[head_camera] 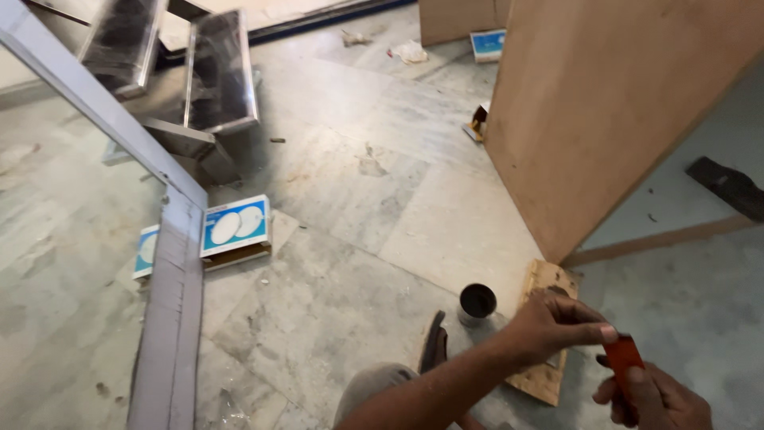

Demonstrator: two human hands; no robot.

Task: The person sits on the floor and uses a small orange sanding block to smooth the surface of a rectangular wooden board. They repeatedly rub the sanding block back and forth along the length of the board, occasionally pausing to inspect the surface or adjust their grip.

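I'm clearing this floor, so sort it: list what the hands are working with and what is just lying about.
In hand or close by:
- flat orange-red scraper blade, pinched by left hand and right hand
- small round metal tin
- small plywood offcut

Lying about:
- blue and white cardboard box
- crumpled white paper
- large upright plywood sheet

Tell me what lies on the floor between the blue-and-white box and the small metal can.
Head view: only bare marble floor lies between the blue-and-white box and the metal can, with some dust and stains; nothing stands there.
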